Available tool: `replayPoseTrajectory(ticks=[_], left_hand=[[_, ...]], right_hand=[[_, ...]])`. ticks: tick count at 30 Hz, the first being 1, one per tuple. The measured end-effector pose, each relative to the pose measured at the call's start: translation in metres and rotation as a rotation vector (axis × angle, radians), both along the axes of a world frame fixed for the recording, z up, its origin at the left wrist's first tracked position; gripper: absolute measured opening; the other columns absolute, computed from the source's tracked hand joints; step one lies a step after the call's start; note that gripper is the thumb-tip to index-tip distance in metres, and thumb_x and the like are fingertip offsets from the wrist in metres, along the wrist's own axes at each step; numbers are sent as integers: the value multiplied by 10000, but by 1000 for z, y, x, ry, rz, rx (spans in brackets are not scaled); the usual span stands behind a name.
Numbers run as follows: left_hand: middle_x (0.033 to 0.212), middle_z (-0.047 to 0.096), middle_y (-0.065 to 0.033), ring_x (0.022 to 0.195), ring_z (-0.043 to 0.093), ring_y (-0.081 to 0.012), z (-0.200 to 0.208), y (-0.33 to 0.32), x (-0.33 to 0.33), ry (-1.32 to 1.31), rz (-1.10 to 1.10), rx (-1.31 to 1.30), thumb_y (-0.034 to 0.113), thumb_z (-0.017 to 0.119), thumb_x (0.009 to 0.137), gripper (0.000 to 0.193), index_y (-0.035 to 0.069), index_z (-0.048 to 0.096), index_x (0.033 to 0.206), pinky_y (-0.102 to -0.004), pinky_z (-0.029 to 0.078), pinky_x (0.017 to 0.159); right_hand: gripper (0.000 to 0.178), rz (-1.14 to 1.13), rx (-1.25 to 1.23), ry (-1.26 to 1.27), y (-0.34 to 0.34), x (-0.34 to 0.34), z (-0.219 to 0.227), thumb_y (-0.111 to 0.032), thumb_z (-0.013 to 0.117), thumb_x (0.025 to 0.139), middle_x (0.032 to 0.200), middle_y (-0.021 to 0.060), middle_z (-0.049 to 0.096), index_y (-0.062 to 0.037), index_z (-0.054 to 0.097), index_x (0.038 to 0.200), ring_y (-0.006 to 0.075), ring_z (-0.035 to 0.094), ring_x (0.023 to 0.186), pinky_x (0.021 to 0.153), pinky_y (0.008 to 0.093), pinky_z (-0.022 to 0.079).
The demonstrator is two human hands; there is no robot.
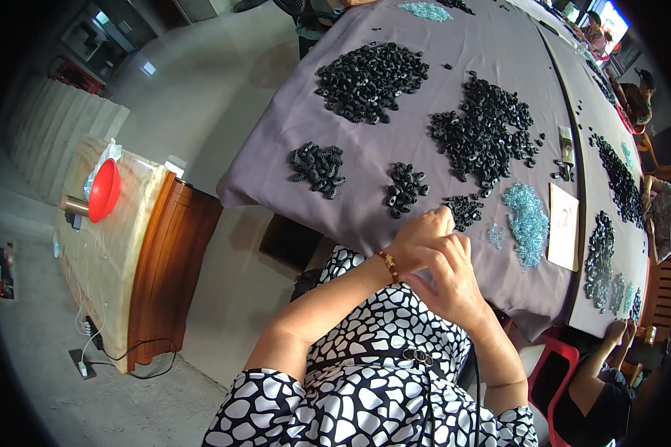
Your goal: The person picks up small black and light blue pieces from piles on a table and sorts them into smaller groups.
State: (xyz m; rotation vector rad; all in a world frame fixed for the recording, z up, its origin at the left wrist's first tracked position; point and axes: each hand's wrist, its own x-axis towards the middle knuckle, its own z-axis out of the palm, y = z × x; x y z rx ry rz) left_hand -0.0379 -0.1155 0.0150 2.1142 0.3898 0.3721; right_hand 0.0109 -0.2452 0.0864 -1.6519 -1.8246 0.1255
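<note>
My left hand (423, 232), with a beaded bracelet (387, 266) at its wrist, is at the table's near edge with its fingers bent together. Close against it, my right hand (452, 279) has curled fingers. Whatever is between the fingers is hidden. Just beyond them lies a small heap of black pieces (466, 214); another little heap of black pieces (406, 188) sits to its left. Right of my hands are a few tiny clear pale-blue beads (493, 235) and a larger pile of light-blue beads (527, 225).
Large piles of black pieces (373, 80) and ribbed black pieces (317, 170) cover parts of the grey tablecloth (276, 149). A pale card (564, 227) lies right. Other people work at the far right. A wooden cabinet (173, 276) holds a red bowl (105, 191).
</note>
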Motion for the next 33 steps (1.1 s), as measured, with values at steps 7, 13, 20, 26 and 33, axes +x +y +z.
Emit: replayPoseTrajectory(ticks=[7, 13, 20, 26, 33], left_hand=[[954, 687, -220, 853, 673, -443, 0, 3, 21, 37, 317, 2, 227, 505, 1029, 213, 31, 584, 1004, -527, 543, 743], [933, 695, -181, 825, 714, -376, -3, -4, 21, 2, 244, 241, 198, 526, 1014, 166, 33, 527, 992, -487, 590, 688], [904, 666, -183, 832, 686, -402, 0, 2, 22, 63, 260, 207, 210, 519, 1022, 171, 42, 505, 993, -504, 568, 706], [938, 688, -186, 830, 719, -370, -1, -1, 25, 59, 257, 293, 166, 523, 1001, 144, 24, 504, 998, -457, 604, 685], [857, 699, -217, 866, 687, -427, -1, 8, 25, 95, 327, -6, 236, 492, 1027, 253, -1, 575, 995, -526, 547, 741]], right_hand=[[347, -1, 149, 48, -1, -7, -16, -67, 802, 808, 915, 56, 628, -49, 595, 1087, 241, 603, 707, 646, 369, 497], [374, -20, 146, -5, 8, -18, -3, -33, 785, 790, 932, 71, 613, -37, 665, 1145, 247, 623, 766, 696, 371, 526], [356, -157, 88, 180, 4, -23, -11, -8, 756, 794, 938, 91, 598, -28, 671, 1139, 284, 636, 753, 660, 397, 537], [346, 1, 143, 37, 5, -22, -9, 6, 752, 794, 960, 101, 596, -31, 675, 1130, 294, 627, 750, 666, 395, 536], [387, -64, 48, 121, 2, -22, -12, -2, 765, 807, 935, 94, 614, -33, 614, 1162, 263, 627, 746, 662, 382, 525]])
